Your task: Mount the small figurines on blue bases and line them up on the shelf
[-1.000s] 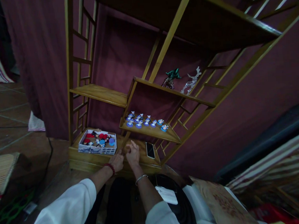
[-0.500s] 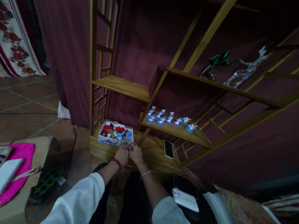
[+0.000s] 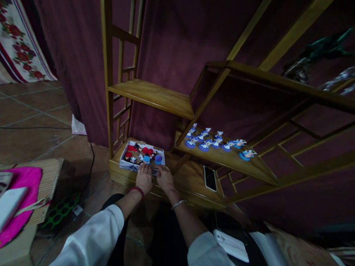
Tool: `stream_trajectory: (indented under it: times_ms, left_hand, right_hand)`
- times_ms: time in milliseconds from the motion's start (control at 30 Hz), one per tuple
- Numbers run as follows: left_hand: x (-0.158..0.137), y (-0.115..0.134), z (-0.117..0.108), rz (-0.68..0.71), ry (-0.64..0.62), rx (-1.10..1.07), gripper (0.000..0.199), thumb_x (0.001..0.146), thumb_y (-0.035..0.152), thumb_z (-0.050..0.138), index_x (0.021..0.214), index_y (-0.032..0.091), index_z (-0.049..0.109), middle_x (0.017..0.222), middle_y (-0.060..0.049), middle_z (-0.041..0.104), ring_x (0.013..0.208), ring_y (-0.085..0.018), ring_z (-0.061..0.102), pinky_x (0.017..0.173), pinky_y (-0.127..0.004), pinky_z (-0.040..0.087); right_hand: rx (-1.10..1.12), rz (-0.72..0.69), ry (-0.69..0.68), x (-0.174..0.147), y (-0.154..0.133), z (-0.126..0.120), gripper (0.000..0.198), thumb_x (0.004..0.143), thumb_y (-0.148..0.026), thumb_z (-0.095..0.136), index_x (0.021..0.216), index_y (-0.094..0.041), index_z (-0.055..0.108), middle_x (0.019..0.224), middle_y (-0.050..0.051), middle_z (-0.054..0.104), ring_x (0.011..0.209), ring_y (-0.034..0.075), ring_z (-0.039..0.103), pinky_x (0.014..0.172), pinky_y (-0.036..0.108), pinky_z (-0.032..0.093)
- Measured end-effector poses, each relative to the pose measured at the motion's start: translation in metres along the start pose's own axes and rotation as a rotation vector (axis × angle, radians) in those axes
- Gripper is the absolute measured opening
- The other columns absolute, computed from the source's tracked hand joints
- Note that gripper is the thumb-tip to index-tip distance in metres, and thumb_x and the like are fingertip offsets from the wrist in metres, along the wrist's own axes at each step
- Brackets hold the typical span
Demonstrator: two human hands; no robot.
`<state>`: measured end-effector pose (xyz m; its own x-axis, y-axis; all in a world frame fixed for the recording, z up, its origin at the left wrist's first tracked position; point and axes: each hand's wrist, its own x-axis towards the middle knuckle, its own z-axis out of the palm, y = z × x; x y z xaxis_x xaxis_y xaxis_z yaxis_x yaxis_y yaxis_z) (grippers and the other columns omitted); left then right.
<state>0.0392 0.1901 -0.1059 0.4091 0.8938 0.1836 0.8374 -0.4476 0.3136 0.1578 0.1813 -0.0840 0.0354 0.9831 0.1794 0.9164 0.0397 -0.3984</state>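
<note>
A shallow cardboard box (image 3: 126,164) with a printed outer side sits on the lowest wooden shelf. Several small figurines with red, blue and purple bases lie inside it; a blue base (image 3: 146,159) and a purple base (image 3: 158,159) face up near the front. My left hand (image 3: 144,179) rests at the box's front edge, fingers stretched over the rim. Beside it, my right hand (image 3: 164,178) is at the box's front right corner with its fingers bent. Whatever those fingers hold, if anything, is hidden.
Several blue-and-white figurines (image 3: 205,145) stand in rows on the raised shelf (image 3: 256,166) to the right. Below lies a dark-screened phone (image 3: 210,178). Glass ornaments (image 3: 299,69) stand on the upper right shelf. A bamboo-topped table (image 3: 51,183) is at the left.
My hands have moved apart from their joined position before the box and now reach its front rim. The view has shifted closer to the shelf, and the raised-shelf figurines appear unmoved.
</note>
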Motion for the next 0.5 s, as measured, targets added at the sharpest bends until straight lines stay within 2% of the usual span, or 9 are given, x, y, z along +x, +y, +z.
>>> stream_trajectory:
  times_ms: [133, 233, 333, 500]
  left_hand:
    - [0.005, -0.012, 0.007, 0.021, 0.135, -0.046, 0.041, 0.073, 0.016, 0.041, 0.111, 0.007, 0.054, 0.12, -0.015, 0.053, 0.121, -0.024, 0.036, 0.104, -0.039, 0.02]
    - [0.01, -0.025, 0.007, -0.047, 0.234, -0.085, 0.034, 0.076, 0.017, 0.041, 0.103, 0.011, 0.06, 0.112, -0.012, 0.058, 0.116, -0.023, 0.042, 0.101, -0.038, 0.026]
    - [0.016, -0.038, 0.005, -0.134, 0.316, -0.111, 0.031, 0.074, 0.015, 0.043, 0.099, 0.013, 0.062, 0.113, -0.01, 0.058, 0.116, -0.024, 0.041, 0.099, -0.038, 0.03]
    - [0.03, -0.056, 0.0, -0.2, 0.344, -0.141, 0.028, 0.073, 0.013, 0.043, 0.092, 0.015, 0.063, 0.109, -0.008, 0.059, 0.114, -0.022, 0.043, 0.097, -0.035, 0.035]
  right_hand:
    - [-0.004, 0.032, -0.038, 0.009, 0.005, 0.006, 0.032, 0.077, -0.01, 0.04, 0.099, -0.019, 0.063, 0.105, 0.006, 0.06, 0.103, 0.015, 0.049, 0.091, 0.024, 0.038]
    - [-0.006, 0.07, -0.083, 0.018, 0.008, 0.01, 0.031, 0.078, -0.012, 0.041, 0.099, -0.02, 0.063, 0.105, 0.006, 0.06, 0.099, 0.014, 0.053, 0.089, 0.023, 0.039]
    - [-0.007, 0.086, -0.162, 0.028, 0.009, 0.013, 0.031, 0.08, -0.015, 0.04, 0.1, -0.022, 0.062, 0.102, 0.004, 0.062, 0.095, 0.014, 0.056, 0.086, 0.023, 0.04]
    - [0.009, 0.116, -0.306, 0.045, 0.008, 0.018, 0.03, 0.081, -0.019, 0.039, 0.101, -0.024, 0.062, 0.099, 0.002, 0.065, 0.092, 0.013, 0.059, 0.083, 0.022, 0.042]
